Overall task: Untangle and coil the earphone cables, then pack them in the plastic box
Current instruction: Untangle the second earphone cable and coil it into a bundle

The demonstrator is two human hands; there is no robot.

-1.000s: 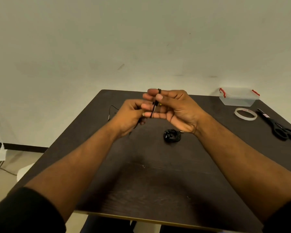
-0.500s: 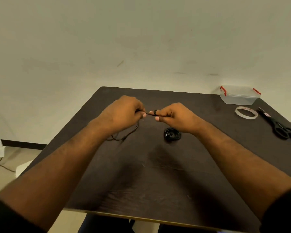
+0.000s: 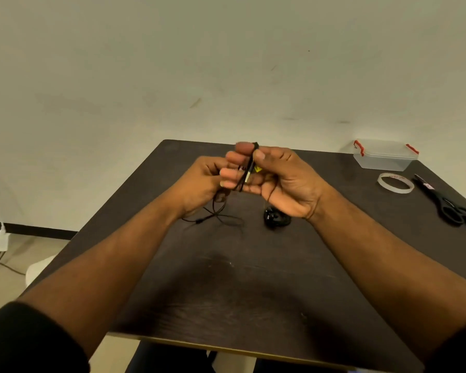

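The right hand (image 3: 277, 179) is raised above the counter (image 3: 253, 278), palm toward the camera, fingers spread and nearly straight, thumb pressing a black earphone cable (image 3: 246, 170) against them. A few turns of the cable cross the fingers. The left hand (image 3: 202, 181) curls its grip round the loose run of the same cable, whose slack drops to the counter just below in a loose tangle.

The step in hand looks like winding the cable round the right fingers. To do it well, the thumb should pin the starting end, the left hand should feed with light, even tension, each turn lying beside the last, and knots in the slack should be shaken out before they reach the fingers.

Counted: one cable being wound; one coiled earphone bundle (image 3: 276, 219) on the counter under the right wrist; one plastic box (image 3: 385, 156), lidded, at the far right corner, well apart; one tape roll (image 3: 395, 183); one pair of scissors (image 3: 449, 203).
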